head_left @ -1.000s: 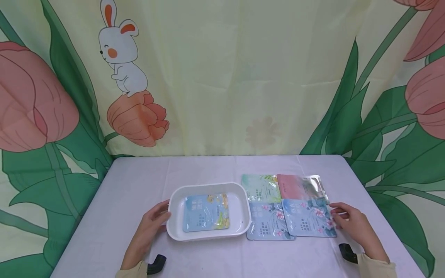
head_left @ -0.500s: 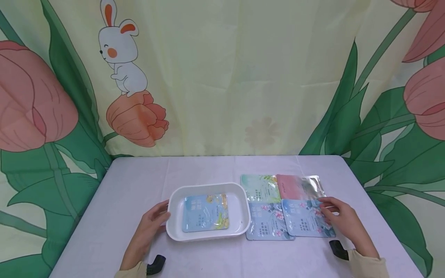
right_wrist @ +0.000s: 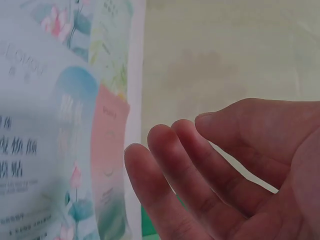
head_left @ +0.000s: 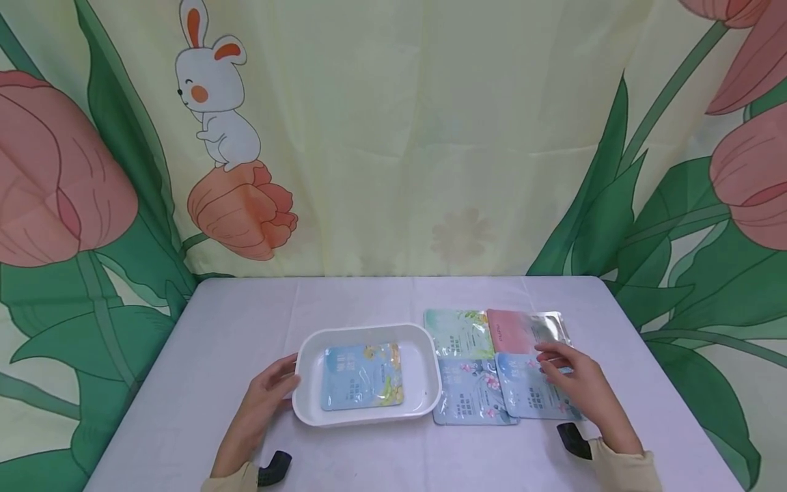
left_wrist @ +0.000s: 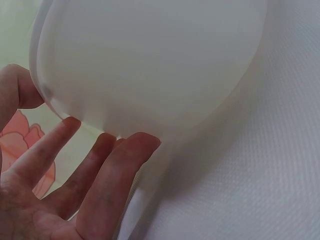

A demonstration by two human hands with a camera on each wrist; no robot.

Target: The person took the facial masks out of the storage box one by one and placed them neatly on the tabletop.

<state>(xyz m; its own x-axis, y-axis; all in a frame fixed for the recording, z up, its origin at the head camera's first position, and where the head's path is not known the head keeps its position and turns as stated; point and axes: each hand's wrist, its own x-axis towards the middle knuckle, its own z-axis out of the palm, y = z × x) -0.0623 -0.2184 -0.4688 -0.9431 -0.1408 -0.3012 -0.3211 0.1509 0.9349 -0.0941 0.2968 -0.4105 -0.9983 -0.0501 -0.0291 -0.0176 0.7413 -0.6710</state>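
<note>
My left hand (head_left: pixel 266 400) holds the left end of a white plastic tray (head_left: pixel 307 396); in the left wrist view its fingertips (left_wrist: pixel 105 142) meet the tray's rim and outer wall. Inside the tray lies one light blue face mask packet (head_left: pixel 363 376) with a cartoon print. Over the right end of a blue floral mask packet (head_left: pixel 525 386), my right hand (head_left: pixel 581 386) hovers with loosely bent fingers and nothing between them. Beside it lie another blue floral packet (head_left: pixel 473 396), a green packet (head_left: pixel 455 331) and a pink and silver packet (head_left: pixel 513 331).
A white cloth covers the table (head_left: pixel 350 301). Behind it hangs a curtain (head_left: pixel 393 137) printed with tulips and a rabbit. Each wrist carries a black device (head_left: pixel 574 441) near the sleeve.
My right hand has moved left, from the right edge of the blue floral packet to above it. The left hand stays at the tray, and the packets lie as before.
</note>
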